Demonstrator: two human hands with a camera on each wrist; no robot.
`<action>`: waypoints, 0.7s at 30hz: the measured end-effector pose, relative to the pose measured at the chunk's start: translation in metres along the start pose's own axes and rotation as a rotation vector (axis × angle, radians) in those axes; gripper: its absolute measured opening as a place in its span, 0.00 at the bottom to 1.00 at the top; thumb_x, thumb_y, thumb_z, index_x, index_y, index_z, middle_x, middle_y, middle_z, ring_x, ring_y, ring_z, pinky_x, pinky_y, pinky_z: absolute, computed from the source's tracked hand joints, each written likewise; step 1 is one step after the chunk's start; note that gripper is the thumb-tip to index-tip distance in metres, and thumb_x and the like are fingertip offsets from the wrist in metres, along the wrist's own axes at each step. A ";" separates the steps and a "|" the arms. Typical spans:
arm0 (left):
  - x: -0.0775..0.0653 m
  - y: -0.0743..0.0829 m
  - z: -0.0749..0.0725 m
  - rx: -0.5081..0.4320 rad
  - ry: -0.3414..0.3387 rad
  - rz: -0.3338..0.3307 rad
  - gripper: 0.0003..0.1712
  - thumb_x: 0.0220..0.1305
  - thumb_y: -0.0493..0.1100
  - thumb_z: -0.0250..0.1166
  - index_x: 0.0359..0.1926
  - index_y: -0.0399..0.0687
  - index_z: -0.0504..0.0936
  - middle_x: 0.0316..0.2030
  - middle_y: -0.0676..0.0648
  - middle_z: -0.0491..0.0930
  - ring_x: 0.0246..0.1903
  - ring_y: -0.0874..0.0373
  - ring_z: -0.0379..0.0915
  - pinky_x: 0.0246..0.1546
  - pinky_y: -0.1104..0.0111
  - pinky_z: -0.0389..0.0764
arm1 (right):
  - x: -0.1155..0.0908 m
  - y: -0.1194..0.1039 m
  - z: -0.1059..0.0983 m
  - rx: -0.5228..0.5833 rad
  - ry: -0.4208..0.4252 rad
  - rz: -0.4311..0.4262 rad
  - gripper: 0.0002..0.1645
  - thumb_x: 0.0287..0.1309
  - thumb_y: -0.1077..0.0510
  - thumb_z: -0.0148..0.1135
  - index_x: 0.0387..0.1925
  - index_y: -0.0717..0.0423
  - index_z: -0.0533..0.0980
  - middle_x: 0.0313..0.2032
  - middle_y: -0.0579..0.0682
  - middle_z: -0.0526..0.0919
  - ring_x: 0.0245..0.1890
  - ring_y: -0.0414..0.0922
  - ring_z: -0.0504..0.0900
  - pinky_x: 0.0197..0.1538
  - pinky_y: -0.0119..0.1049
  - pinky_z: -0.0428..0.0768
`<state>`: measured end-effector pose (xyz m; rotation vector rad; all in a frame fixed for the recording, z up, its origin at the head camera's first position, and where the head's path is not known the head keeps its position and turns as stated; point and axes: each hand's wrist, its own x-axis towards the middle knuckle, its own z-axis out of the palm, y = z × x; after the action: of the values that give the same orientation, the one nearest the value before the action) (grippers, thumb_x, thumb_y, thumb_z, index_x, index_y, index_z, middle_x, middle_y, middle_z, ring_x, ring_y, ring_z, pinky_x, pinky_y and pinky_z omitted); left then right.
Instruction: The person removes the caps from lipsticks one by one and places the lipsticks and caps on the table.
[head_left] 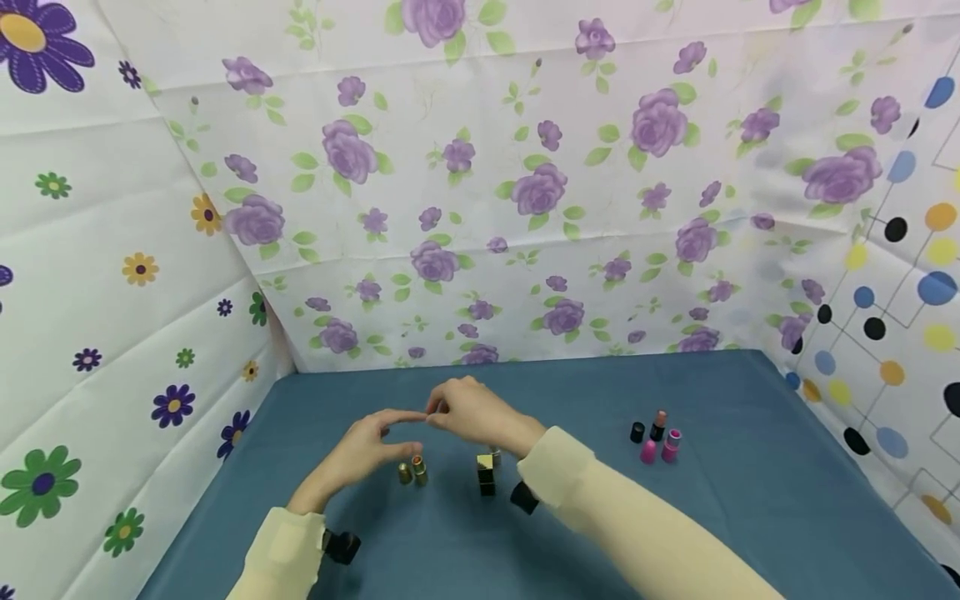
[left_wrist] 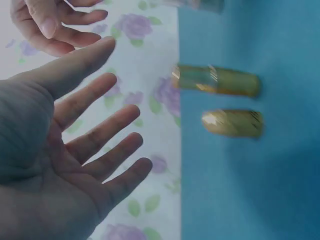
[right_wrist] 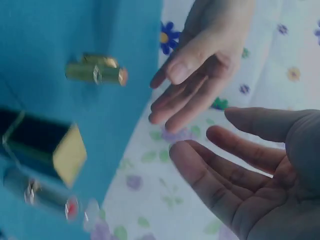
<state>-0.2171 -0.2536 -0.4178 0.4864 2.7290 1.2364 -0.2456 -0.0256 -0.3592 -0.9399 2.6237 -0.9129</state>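
Note:
Both hands are raised above the blue table, fingertips close together in the head view. My left hand has its fingers extended, and its palm is bare in the left wrist view. Below its thumb stand an uncapped gold lipstick and a gold cap side by side. My right hand holds nothing; in the right wrist view its fingers are loosely bent and apart from the left hand's. Under that hand stands a black, gold-topped cap, with a clear-and-silver lipstick beside it, partly hidden in the head view.
Further right on the blue table stand a pink lipstick, a pink cap, a dark lipstick and a black cap. Flowered cloth hangs behind the table, with patterned cloths on both sides.

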 end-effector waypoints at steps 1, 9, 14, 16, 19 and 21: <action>0.003 0.004 0.001 0.002 0.009 0.013 0.28 0.70 0.52 0.71 0.68 0.51 0.81 0.69 0.39 0.73 0.70 0.38 0.66 0.70 0.40 0.66 | -0.002 0.004 -0.006 0.016 0.005 -0.012 0.10 0.73 0.56 0.65 0.50 0.55 0.86 0.42 0.47 0.87 0.38 0.38 0.84 0.42 0.36 0.84; 0.023 0.028 0.014 -0.031 0.059 0.103 0.19 0.73 0.44 0.68 0.63 0.50 0.84 0.64 0.42 0.78 0.66 0.41 0.72 0.69 0.43 0.70 | -0.020 0.037 -0.042 0.094 0.063 -0.011 0.13 0.75 0.56 0.63 0.55 0.54 0.83 0.46 0.49 0.87 0.46 0.44 0.86 0.50 0.43 0.85; 0.030 0.039 0.020 -0.098 0.108 0.122 0.17 0.74 0.44 0.67 0.61 0.51 0.85 0.62 0.44 0.80 0.64 0.43 0.75 0.67 0.45 0.73 | -0.031 0.055 -0.050 0.129 0.109 -0.015 0.12 0.74 0.56 0.64 0.54 0.52 0.84 0.47 0.47 0.86 0.47 0.44 0.84 0.50 0.45 0.84; 0.033 0.041 0.023 -0.128 0.133 0.133 0.18 0.75 0.44 0.66 0.62 0.48 0.85 0.62 0.43 0.80 0.63 0.41 0.76 0.65 0.46 0.75 | -0.034 0.062 -0.050 0.135 0.125 -0.028 0.12 0.74 0.57 0.64 0.54 0.52 0.84 0.46 0.46 0.86 0.47 0.44 0.84 0.51 0.45 0.84; 0.037 0.041 0.028 -0.165 0.162 0.139 0.19 0.76 0.42 0.65 0.63 0.44 0.83 0.62 0.41 0.80 0.63 0.40 0.75 0.64 0.47 0.77 | -0.041 0.073 -0.046 0.143 0.131 -0.026 0.12 0.73 0.58 0.64 0.54 0.52 0.84 0.46 0.46 0.86 0.46 0.42 0.84 0.50 0.44 0.84; 0.039 0.042 0.031 -0.183 0.169 0.142 0.19 0.76 0.41 0.65 0.63 0.44 0.83 0.62 0.41 0.80 0.64 0.39 0.74 0.64 0.48 0.77 | -0.045 0.081 -0.044 0.152 0.139 -0.021 0.12 0.74 0.57 0.64 0.54 0.52 0.84 0.46 0.47 0.86 0.45 0.42 0.84 0.50 0.43 0.84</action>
<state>-0.2368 -0.1924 -0.4061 0.5882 2.7184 1.6151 -0.2683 0.0728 -0.3750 -0.8980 2.6154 -1.2042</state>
